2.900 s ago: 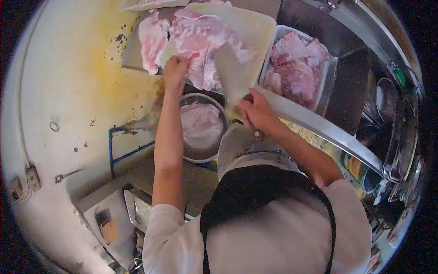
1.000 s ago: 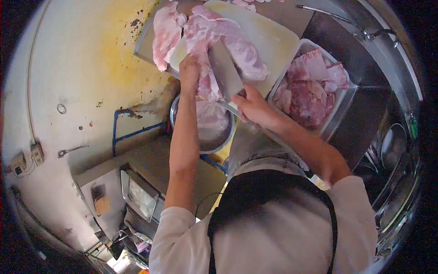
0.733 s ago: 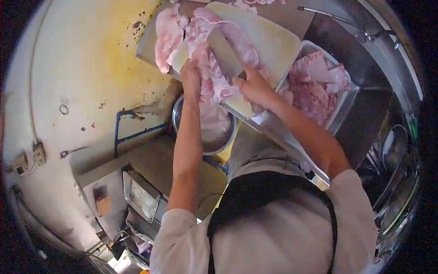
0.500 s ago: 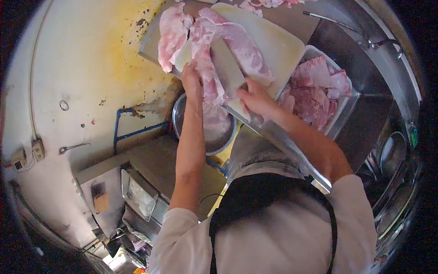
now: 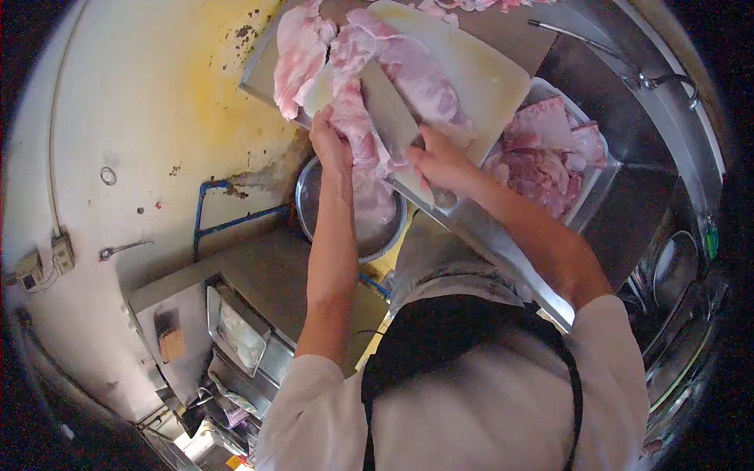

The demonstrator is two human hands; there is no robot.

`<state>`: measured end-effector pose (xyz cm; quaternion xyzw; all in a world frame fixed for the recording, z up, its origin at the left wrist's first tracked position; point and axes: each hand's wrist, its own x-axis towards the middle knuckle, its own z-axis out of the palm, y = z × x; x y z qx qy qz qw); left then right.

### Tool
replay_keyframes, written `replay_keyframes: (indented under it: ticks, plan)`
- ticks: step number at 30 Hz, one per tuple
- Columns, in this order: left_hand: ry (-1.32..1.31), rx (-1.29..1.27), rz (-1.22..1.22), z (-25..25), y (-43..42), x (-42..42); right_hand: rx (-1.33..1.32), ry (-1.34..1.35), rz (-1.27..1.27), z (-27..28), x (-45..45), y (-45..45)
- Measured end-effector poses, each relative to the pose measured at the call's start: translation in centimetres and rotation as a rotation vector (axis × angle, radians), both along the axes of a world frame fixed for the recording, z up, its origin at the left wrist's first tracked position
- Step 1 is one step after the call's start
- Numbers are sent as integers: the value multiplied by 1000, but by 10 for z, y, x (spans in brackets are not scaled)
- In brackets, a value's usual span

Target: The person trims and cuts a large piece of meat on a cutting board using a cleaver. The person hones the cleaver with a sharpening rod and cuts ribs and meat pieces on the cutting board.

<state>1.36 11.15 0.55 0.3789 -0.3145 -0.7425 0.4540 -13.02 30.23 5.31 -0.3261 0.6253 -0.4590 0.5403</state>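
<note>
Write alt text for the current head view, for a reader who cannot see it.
A person's right hand holds a broad-bladed knife at raw meat on a pale cutting board, while the left hand grips the meat. More meat lies in a round bowl near the board and a white container to the right.

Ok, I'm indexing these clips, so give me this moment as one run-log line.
left hand: gripping meat strip | right hand: holding cleaver, blade alongside strip | white container: meat pieces inside | round bowl: pale meat inside
</note>
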Motion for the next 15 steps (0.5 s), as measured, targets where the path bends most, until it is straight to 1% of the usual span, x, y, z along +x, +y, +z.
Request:
replay_keyframes:
  ticks: [1,3,5,6,7,8,10,11,13,15]
  plan:
    - [42,44,1,4,1,1,42,17,3,5,9,15]
    - [124,131,-4,12,2,5,21,-37,38,18,29,47]
    - [105,215,-77,-7,-23,23,6,-37,54,23,38,67]
    - [93,260,-116,0,-26,24,10,-15,60,21,42,77]
    - [-74,274,-108,5,-24,25,1,2,25,20,44,83]
    - [-326,109,-196,10,-23,26,-9,20,-10,20,47,91]
    - [-835,-224,-362,39,0,30,-40,36,-133,20,54,99]
    - [-975,-435,-402,37,9,37,-50,47,-184,19,59,102]
    - [-1231,-870,-458,24,22,51,-48,75,-206,12,67,101]
    - [-1172,-769,-492,14,7,58,-11,66,-196,-1,81,93]
